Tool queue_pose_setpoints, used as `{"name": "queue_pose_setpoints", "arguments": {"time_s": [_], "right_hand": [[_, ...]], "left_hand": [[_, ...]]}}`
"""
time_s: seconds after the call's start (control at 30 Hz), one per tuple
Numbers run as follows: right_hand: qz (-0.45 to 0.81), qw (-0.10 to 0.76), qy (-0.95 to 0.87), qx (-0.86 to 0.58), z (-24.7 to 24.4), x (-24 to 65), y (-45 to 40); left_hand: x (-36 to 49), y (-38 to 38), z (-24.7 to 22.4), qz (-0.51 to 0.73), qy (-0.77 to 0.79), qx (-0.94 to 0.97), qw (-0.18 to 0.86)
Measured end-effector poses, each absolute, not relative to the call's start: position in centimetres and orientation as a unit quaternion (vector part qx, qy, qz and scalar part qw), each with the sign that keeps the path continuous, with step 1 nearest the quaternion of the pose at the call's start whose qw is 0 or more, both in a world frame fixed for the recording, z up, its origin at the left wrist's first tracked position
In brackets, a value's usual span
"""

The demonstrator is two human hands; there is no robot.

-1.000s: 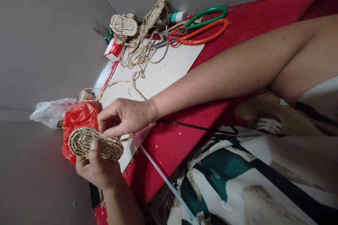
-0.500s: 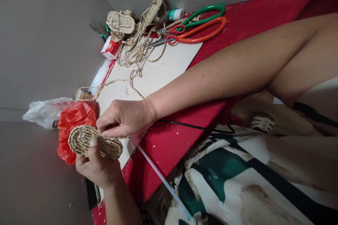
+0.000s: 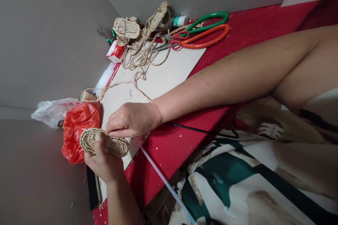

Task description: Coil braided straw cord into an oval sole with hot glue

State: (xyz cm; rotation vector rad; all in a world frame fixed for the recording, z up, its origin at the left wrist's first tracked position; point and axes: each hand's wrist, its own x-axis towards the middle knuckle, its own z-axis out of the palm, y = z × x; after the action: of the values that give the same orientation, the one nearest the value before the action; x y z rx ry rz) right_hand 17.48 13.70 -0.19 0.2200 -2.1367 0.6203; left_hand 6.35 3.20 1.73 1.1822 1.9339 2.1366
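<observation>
An oval piece of coiled, braided straw (image 3: 116,145) is held up over the table's near left part. My left hand (image 3: 104,163) grips it from below, thumb pressed on its face and fingers behind it. At the upper edge of the piece, my right hand (image 3: 132,119) is closed in a pinch; what lies between its fingertips is hidden. A thin straw cord (image 3: 142,93) runs across a white board (image 3: 176,65) and passes out of sight behind my right wrist. More braided cord (image 3: 148,38) lies heaped at the board's far end.
Scissors with green and orange handles (image 3: 206,42) and small red-handled scissors (image 3: 176,40) lie beside the cord heap. Near it are a coiled straw piece (image 3: 126,29) and a red-white box (image 3: 116,52). A red plastic bag (image 3: 81,123), paper cup (image 3: 88,96) and phone (image 3: 92,188) are around my hands.
The whole view has shifted slightly. Both hands and the straw piece have moved a little to the right, and the piece is tilted slightly differently. My left thumb still presses on it.
</observation>
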Motion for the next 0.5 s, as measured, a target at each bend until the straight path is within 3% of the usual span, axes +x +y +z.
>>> {"name": "queue_pose_setpoints", "arguments": {"time_s": [0.1,0.23,0.37,0.5], "right_hand": [[0.282,0.442,-0.848,0.077,-0.11,17.59,13.68],[0.44,0.46,-0.77,0.057,0.29,17.63,13.56],[0.615,0.382,-0.688,0.052,0.37,17.2,13.52],[0.667,0.347,-0.657,0.054,0.27,17.01,13.61]], "left_hand": [[6.14,3.28,1.72,0.699,0.609,0.375,0.029],[5.77,3.16,1.58,0.709,0.591,0.373,0.091],[5.66,3.06,1.39,0.706,0.585,0.37,0.152],[5.59,3.02,1.31,0.706,0.577,0.378,0.162]]}}
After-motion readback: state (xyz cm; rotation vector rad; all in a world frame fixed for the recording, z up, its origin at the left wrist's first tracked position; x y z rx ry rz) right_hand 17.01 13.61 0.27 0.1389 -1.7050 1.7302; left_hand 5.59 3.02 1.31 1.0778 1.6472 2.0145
